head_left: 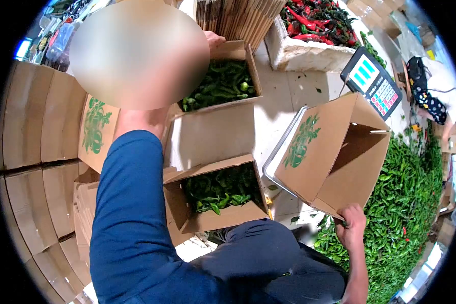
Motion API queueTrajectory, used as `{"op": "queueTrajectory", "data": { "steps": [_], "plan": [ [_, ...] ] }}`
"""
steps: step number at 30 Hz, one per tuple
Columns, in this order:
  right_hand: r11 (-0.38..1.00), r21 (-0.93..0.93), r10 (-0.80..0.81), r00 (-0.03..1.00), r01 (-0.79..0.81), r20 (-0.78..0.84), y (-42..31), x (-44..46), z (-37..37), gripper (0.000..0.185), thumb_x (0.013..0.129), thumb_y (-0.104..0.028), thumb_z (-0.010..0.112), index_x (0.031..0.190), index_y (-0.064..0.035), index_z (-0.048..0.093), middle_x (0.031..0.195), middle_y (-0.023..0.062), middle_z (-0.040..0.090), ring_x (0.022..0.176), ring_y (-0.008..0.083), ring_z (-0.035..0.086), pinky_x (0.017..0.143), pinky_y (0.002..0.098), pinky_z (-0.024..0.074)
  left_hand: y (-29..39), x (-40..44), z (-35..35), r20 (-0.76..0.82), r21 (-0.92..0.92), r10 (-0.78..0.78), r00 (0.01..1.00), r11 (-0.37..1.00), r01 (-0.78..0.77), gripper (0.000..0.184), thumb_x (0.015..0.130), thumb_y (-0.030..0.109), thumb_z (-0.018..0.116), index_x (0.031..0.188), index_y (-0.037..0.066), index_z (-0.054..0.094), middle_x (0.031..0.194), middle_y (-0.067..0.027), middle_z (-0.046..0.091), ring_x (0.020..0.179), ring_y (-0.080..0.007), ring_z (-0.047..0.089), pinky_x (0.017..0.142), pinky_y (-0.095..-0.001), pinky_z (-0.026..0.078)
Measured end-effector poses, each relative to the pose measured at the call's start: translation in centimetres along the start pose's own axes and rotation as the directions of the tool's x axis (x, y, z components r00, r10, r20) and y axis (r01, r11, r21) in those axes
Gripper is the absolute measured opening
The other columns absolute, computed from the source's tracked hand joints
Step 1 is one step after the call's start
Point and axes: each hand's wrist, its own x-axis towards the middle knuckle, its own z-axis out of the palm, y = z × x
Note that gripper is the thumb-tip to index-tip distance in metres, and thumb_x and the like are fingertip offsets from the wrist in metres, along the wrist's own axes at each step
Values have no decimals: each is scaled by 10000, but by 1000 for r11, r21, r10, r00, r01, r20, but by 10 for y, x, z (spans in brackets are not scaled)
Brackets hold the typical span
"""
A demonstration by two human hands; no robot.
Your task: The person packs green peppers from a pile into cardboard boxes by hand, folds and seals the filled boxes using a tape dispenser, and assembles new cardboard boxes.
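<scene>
Cardboard box (309, 157) with green print, open on one side, tilted, over the metal tray (269, 175), just beside the scale display (372, 83). Held at its near lower corner by the right hand (352, 223), with fingers bent and closed on the cardboard edge. At the far box (218, 108), visible fingers of the left hand (215, 38), near the upper rim; cannot tell the exact grip, because of the blur over the forearm. Inside the far box, many green peppers (225, 83). Closer to the dark trousers (268, 253), one more open box, the near box (223, 219), with green peppers also. To the right, a large heap of green peppers (400, 202), with a few red ones among them. Beyond, in the white foam box (309, 55), red and dark peppers (309, 23); to the left of it, cardboard sheets (233, 17), standing close together. On the left side, stacked cartons (28, 116). At the far right, partly visible, another person (441, 91).
</scene>
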Motion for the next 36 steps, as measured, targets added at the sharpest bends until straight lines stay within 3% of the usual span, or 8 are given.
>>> {"op": "queueTrajectory", "data": {
  "steps": [8, 16, 20, 22, 24, 27, 31, 36],
  "plan": [
    [999, 4, -43, 999, 43, 29, -11, 13, 4, 343, 525, 31, 699, 845, -46, 600, 845, 127, 612, 862, 347, 605, 729, 449, 511, 26, 43, -6, -77, 97, 227, 971, 971, -219, 144, 892, 81, 613, 1035, 79, 627, 961, -151, 691, 927, -376, 678, 788, -473, 572],
    [1000, 12, 3, 999, -3, 51, -8, 13, 0, 333, 518, 15, 684, 831, -49, 589, 841, 131, 603, 847, 355, 595, 724, 448, 506, -33, 18, -12, 164, 131, -15, 986, 991, -7, 437, 851, 45, 666, 1274, 146, 619, 1138, -149, 695, 1054, -352, 668, 895, -489, 554],
    [1000, 17, -26, 999, 25, 40, -9, 9, 5, 345, 512, 9, 689, 839, -43, 592, 840, 140, 595, 861, 355, 590, 729, 448, 502, 1, 6, 6, -331, 148, -110, 937, 975, 166, 554, 857, 53, 646, 1387, 164, 533, 1423, -106, 531, 1288, -323, 522, 1055, -456, 454],
    [999, -8, -30, 998, 31, 59, -12, 14, 3, 354, 508, 6, 692, 844, -41, 593, 846, 141, 595, 873, 355, 591, 737, 448, 502, 76, 0, -14, -494, -33, 78, 866, 994, -109, 580, 810, -30, 610, 1365, 129, 555, 1418, -149, 519, 1289, -320, 518, 1080, -477, 445],
    [999, -10, -35, 997, 35, 65, -16, 19, 3, 358, 505, 5, 692, 846, -42, 592, 848, 141, 593, 874, 358, 588, 739, 452, 500, 149, -30, -44, -150, 10, 540, 828, 838, -545, 488, 908, 310, 590, 1372, 160, 565, 1444, -94, 528, 1365, -264, 464, 1133, -536, 354],
    [999, -26, -35, 998, 37, 60, -23, 28, 5, 356, 510, 4, 692, 848, -41, 592, 837, 140, 585, 862, 362, 580, 735, 457, 495, 191, -17, -12, 606, 310, 320, 728, 748, -587, 437, 937, 470, 570, 1182, 148, 735, 1300, -114, 665, 1315, -329, 542, 1167, -611, 259],
    [999, -27, -40, 999, 40, 16, -29, 42, 9, 326, 521, 10, 685, 827, -36, 584, 796, 140, 556, 807, 364, 557, 695, 466, 477, 185, 33, 73, 719, 614, -213, 662, 641, -460, 476, 874, 361, 698, 1292, 135, 677, 1300, -82, 663, 1178, -472, 588, 912, -808, 384],
    [1000, -18, -2, 1000, 2, -7, -16, 32, 10, 271, 560, 25, 683, 801, -41, 577, 777, 143, 542, 780, 354, 553, 643, 444, 447, 156, 2, 45, 726, 565, -194, 660, 715, -411, 548, 881, 430, 685, 1362, 173, 631, 1404, -103, 590, 1290, -479, 498, 933, -842, 331]
  ]
}}
